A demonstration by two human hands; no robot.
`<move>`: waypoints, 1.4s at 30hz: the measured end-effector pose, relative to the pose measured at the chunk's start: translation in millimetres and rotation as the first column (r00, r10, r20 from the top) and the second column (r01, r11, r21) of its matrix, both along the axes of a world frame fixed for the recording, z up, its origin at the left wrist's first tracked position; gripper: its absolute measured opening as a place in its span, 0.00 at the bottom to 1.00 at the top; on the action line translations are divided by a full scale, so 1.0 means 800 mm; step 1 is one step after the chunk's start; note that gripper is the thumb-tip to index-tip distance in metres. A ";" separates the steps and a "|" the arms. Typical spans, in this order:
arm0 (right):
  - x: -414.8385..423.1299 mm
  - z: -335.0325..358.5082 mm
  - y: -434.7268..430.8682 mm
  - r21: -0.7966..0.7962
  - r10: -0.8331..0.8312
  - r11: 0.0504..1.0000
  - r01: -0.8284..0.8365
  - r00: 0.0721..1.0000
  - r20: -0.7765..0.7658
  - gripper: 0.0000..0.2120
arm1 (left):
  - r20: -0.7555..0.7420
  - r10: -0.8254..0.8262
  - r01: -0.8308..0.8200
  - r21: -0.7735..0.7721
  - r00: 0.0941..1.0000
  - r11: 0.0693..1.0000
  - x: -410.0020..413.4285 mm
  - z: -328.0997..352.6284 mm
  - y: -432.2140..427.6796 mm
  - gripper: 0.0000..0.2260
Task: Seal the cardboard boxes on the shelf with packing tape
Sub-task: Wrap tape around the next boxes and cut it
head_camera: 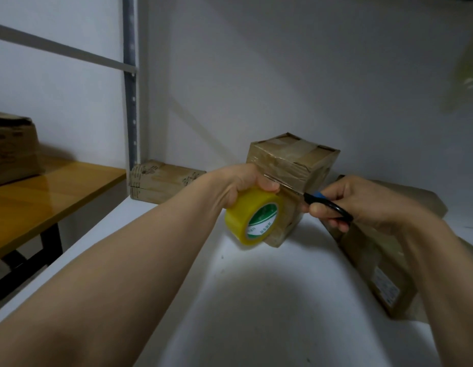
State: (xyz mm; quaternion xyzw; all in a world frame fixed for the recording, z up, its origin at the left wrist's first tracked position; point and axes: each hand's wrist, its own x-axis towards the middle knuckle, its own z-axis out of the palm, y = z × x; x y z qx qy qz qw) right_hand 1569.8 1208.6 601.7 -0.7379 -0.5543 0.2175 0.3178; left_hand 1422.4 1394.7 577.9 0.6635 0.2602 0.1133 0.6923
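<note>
A small cardboard box point(293, 160) stands on the white shelf point(256, 287), its top and near side wrapped in clear tape. My left hand point(238, 184) grips a yellow roll of packing tape point(252, 217) against the box's front left corner. A strip of tape runs from the roll onto the box. My right hand point(362, 202) holds scissors point(324, 203) with black and blue handles. Their blades reach left across the tape, just under my left thumb.
A flat cardboard box point(161, 182) lies at the back left of the shelf by the metal upright point(130, 88). A larger brown package point(384, 263) lies on the right. A wooden table point(44, 197) with another box point(12, 147) stands to the left.
</note>
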 end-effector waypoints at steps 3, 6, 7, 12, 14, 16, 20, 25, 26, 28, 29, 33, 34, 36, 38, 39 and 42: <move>-0.001 0.002 -0.002 -0.041 -0.018 0.999 0.019 0.999 0.033 0.29 | -0.026 0.006 -0.005 0.040 1.000 0.999 -0.002 0.005 -0.002 0.25; -0.007 -0.001 -0.002 -0.060 -0.031 0.998 0.033 0.999 0.032 0.23 | -0.077 0.043 -0.035 0.099 0.996 0.994 -0.004 0.010 -0.006 0.20; -0.010 -0.004 0.001 -0.059 -0.038 0.997 0.040 0.999 0.036 0.21 | -0.110 0.044 -0.029 0.136 0.993 0.990 -0.004 0.008 -0.008 0.19; -0.017 -0.022 0.008 -0.088 -0.062 0.994 0.064 0.998 0.026 0.18 | -0.239 0.041 -0.002 0.159 0.970 0.987 -0.018 -0.009 -0.008 0.08; -0.022 -0.038 0.008 -0.155 -0.085 0.984 0.091 0.995 0.049 0.23 | -0.280 0.096 -0.058 0.140 0.955 0.988 -0.034 -0.012 0.007 0.14; -0.036 -0.059 0.018 -0.206 -0.091 0.973 0.106 0.993 0.080 0.24 | -0.254 0.148 -0.116 0.137 0.956 0.984 -0.050 -0.012 0.021 0.13; -0.082 -0.100 0.067 -0.269 -0.090 0.948 0.172 0.953 0.290 0.23 | -0.120 0.135 -0.125 0.086 0.984 0.988 -0.072 -0.014 0.033 0.03; -0.138 -0.117 0.113 -0.226 -0.075 0.934 0.276 0.773 0.631 0.20 | -0.110 0.195 -0.175 0.169 0.975 0.970 -0.100 -0.018 0.036 0.02; -0.148 -0.119 0.118 -0.246 -0.039 0.929 0.276 0.735 0.677 0.19 | -0.106 0.227 -0.205 0.185 0.968 0.961 -0.107 -0.018 0.037 0.02; -0.167 -0.119 0.129 -0.305 0.041 0.916 0.259 0.698 0.715 0.20 | -0.102 0.272 -0.241 0.239 0.957 0.940 -0.122 -0.014 0.038 0.03; -0.175 -0.115 0.135 -0.345 0.082 0.903 0.257 0.686 0.723 0.21 | -0.104 0.281 -0.246 0.267 0.954 0.932 -0.128 -0.012 0.038 0.06; -0.191 -0.083 0.148 -0.572 0.263 0.805 0.159 0.769 0.583 0.22 | -0.095 0.269 -0.223 0.338 0.958 0.914 -0.145 -0.002 0.030 0.10; -0.193 -0.077 0.149 -0.615 0.305 0.783 0.092 0.805 0.509 0.22 | -0.090 0.266 -0.222 0.333 0.960 0.916 -0.148 -0.001 0.028 0.10; -0.199 -0.078 0.153 -0.670 0.344 0.742 0.015 0.850 0.399 0.21 | -0.072 0.271 -0.237 0.308 0.960 0.921 -0.150 0.000 0.025 0.09; -0.211 -0.094 0.166 -0.709 0.303 0.700 0.082 0.865 0.399 0.21 | -0.054 0.294 -0.265 0.299 0.954 0.917 -0.154 0.002 0.022 0.05; -0.217 -0.106 0.169 -0.722 0.261 0.677 0.140 0.872 0.414 0.21 | -0.051 0.304 -0.276 0.302 0.951 0.912 -0.156 0.002 0.021 0.04; -0.229 -0.122 0.170 -0.622 0.148 0.760 0.191 0.880 0.451 0.16 | -0.047 0.315 -0.286 0.307 0.948 0.908 -0.165 0.003 0.019 0.03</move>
